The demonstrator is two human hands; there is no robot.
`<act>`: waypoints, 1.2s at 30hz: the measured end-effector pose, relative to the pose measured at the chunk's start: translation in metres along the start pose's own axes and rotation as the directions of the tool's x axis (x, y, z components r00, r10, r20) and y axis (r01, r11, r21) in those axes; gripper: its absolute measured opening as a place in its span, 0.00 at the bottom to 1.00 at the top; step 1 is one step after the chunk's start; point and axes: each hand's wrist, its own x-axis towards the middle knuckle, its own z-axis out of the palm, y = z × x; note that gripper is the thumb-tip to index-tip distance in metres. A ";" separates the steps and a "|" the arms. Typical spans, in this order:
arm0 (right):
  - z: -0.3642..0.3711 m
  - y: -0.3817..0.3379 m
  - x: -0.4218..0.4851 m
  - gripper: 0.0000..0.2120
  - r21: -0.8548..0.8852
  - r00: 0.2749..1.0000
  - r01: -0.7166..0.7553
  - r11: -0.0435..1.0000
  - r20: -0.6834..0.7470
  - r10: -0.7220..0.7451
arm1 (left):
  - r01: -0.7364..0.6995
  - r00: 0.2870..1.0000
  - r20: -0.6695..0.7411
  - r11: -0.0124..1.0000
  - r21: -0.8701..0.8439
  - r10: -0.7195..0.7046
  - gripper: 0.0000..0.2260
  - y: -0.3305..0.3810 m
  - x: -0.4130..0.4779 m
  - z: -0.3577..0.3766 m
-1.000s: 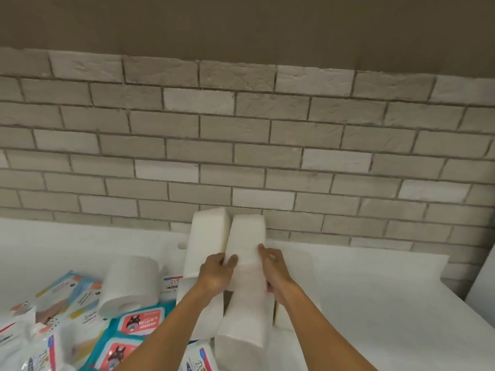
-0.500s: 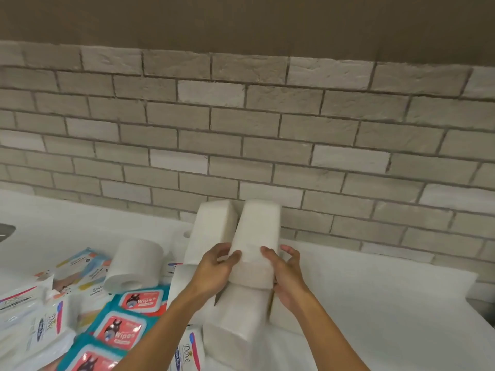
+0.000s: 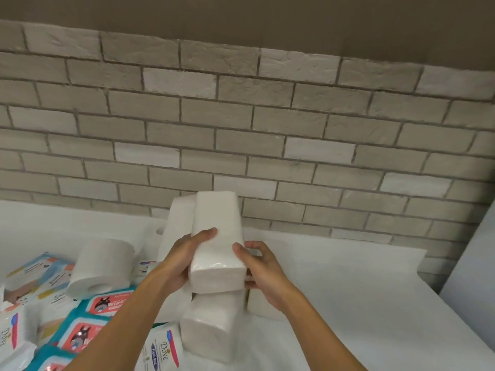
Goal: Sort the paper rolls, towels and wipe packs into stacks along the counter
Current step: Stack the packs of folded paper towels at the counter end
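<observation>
Both hands clasp one wrapped towel pack (image 3: 217, 236) from its sides. The left hand (image 3: 184, 259) wraps the left flank with its thumb laid over the top. The right hand (image 3: 263, 271) grips the right near corner, thumb on top and fingers curled round the side.

The pack sits over a lower towel pack (image 3: 209, 328) directly beneath the grip — whether it already rests there or hangs just above, the blur does not let me say. Just beyond the left hand a second towel pack (image 3: 178, 223) stands beside the held one. Another white pack (image 3: 261, 307) lies under the right hand.

So a towel stack looks begun, but little more. Left of the grip the sorting seems barely started — a paper roll (image 3: 100, 266) lies on its side among mixed wipe packs (image 3: 107, 303) strewn over the counter (image 3: 361, 290). By my reckoning the rolls and wipes have yet to be gathered into stacks of their own.
</observation>
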 end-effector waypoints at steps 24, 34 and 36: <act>-0.082 0.084 0.068 0.38 -0.025 0.835 -0.511 0.859 -0.254 0.489 | 0.123 0.992 -0.008 0.985 0.125 -0.123 0.22 -0.005 0.024 -0.004; -0.087 0.084 0.076 0.52 0.151 0.822 -0.503 0.851 -0.222 0.525 | 0.163 0.986 0.010 0.982 0.094 -0.165 0.20 -0.009 0.027 -0.004; -0.087 0.085 0.071 0.53 0.170 0.832 -0.482 0.860 -0.218 0.510 | 0.158 0.987 0.016 0.983 0.089 -0.160 0.21 -0.011 0.028 -0.004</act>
